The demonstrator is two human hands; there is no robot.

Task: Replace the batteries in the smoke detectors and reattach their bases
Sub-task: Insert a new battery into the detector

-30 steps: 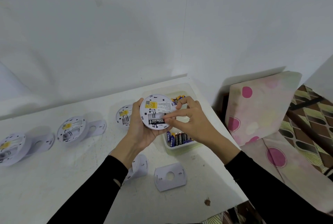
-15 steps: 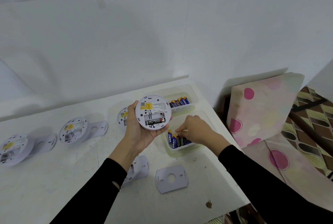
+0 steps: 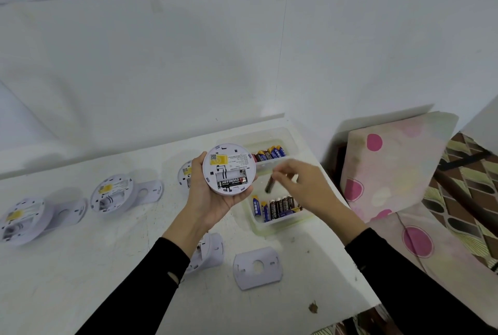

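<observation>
A dark battery [image 3: 269, 184] is pinched at its upper end between the thumb and fingertips of the right hand [image 3: 304, 186]. It hangs roughly upright and blurred, just to the right of a round white smoke detector [image 3: 229, 170] and not touching it. The smoke detector is gripped by the left hand [image 3: 213, 200], thumb and fingers curled round its rim, and is held above the table [image 3: 94, 267] with its back to the camera. A yellow label is seen on that back, and one black battery [image 3: 232, 181] lies in the lower slot of the open compartment. Below the right hand sits a clear near tray [image 3: 269, 228] holding a row of batteries. Behind it a far tray [image 3: 289, 138] holds more. A loose base plate [image 3: 257, 267] lies flat near the table's front edge. Beside it, another detector [image 3: 208, 251] is partly hidden under the left forearm. Further left, two open detectors [image 3: 111, 193] [image 3: 21, 217] are each propped on a base, and a third unit [image 3: 186, 173] is half hidden behind the left hand. To the right of the table, a pale cushion [image 3: 390, 162] with pink spots leans on the wall.
</observation>
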